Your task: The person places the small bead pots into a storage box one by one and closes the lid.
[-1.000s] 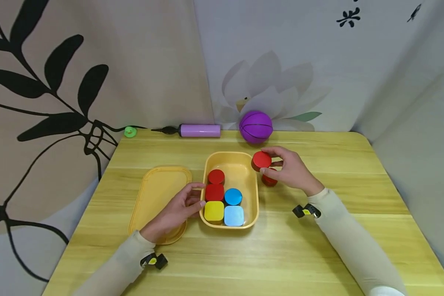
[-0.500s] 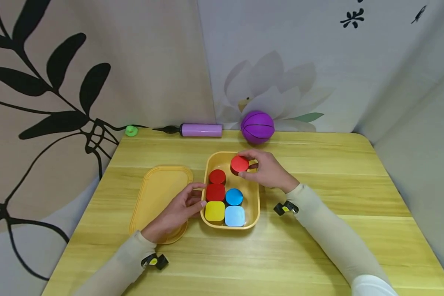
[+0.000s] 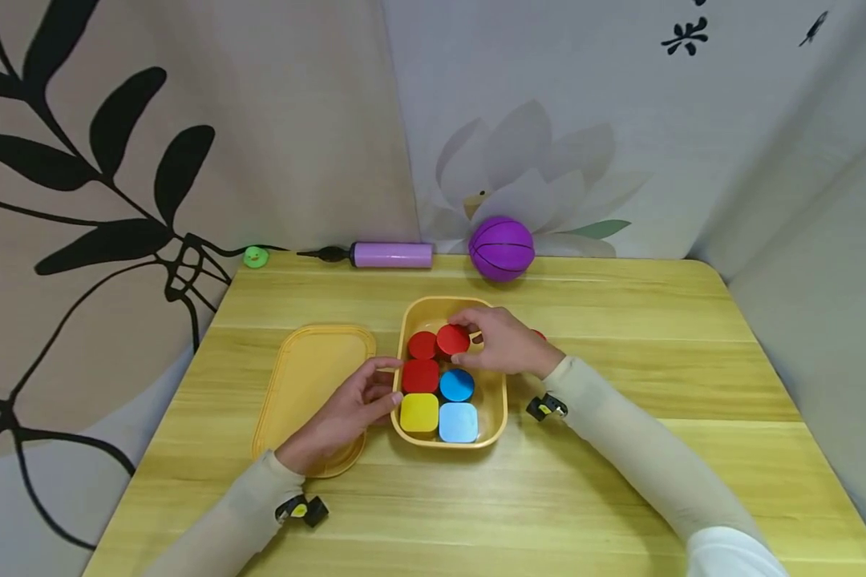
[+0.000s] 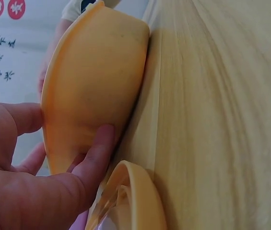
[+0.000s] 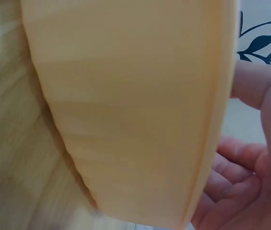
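Observation:
In the head view, my right hand [image 3: 503, 343] pinches a red round block [image 3: 453, 340] inside the yellow plastic box [image 3: 482, 429], right beside another red round block [image 3: 422, 345]. Below them sit a red square block [image 3: 420, 376], a blue round block [image 3: 457, 385], a yellow square block [image 3: 418, 412] and a light blue square block [image 3: 458, 422]. My left hand [image 3: 346, 415] touches the box's left side, its fingertips at the rim and outer wall [image 4: 97, 72]. From the right wrist, the box wall [image 5: 135, 110] hides the pinched block.
A yellow lid [image 3: 310, 385] lies left of the box, partly under my left forearm. Behind my right wrist peeks another red block [image 3: 539, 333]. Along the back edge are a purple ball [image 3: 501, 248], a purple hand pump [image 3: 392, 255] and a small green toy [image 3: 256, 256].
My right hand has brought the red round block from right of the box, over the rim, and down and left beside the other red round block. The left hand stays at the box.

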`<act>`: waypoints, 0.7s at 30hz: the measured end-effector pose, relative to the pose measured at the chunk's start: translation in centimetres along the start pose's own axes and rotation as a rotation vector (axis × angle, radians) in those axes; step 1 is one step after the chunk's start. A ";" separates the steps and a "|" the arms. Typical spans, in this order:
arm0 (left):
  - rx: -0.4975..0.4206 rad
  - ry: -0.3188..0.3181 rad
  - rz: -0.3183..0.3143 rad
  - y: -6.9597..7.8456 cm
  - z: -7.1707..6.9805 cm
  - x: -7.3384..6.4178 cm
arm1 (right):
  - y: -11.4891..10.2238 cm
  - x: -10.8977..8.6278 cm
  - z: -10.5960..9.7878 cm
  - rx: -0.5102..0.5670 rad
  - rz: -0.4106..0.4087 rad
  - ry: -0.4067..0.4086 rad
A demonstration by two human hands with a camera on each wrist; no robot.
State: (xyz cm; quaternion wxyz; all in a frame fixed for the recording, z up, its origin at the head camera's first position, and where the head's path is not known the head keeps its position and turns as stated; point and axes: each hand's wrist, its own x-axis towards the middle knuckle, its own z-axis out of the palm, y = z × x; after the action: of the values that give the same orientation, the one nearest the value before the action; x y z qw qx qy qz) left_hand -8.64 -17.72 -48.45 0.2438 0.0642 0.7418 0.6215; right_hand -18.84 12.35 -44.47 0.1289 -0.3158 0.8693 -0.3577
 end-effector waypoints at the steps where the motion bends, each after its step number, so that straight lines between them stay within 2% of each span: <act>1: -0.002 -0.001 -0.001 0.0 0.0 0.0 | 0.0 0.0 0.0 -0.004 0.005 0.000; 10: -0.011 -0.006 0.004 -0.1 0.0 0.0 | 0.3 0.0 -0.3 -0.041 0.027 -0.014; 17: -0.001 0.005 0.002 0.0 0.0 -0.1 | 0.0 0.6 0.1 -0.237 -0.015 -0.112; 21: -0.009 0.011 -0.010 0.0 0.1 -0.1 | -0.2 0.7 0.3 -0.282 -0.015 -0.138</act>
State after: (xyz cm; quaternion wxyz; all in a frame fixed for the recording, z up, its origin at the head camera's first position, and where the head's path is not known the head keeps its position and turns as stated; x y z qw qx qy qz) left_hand -8.51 -17.64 -48.39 0.2432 0.0561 0.7405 0.6240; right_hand -19.18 11.64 -44.52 0.1402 -0.3613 0.8975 -0.2106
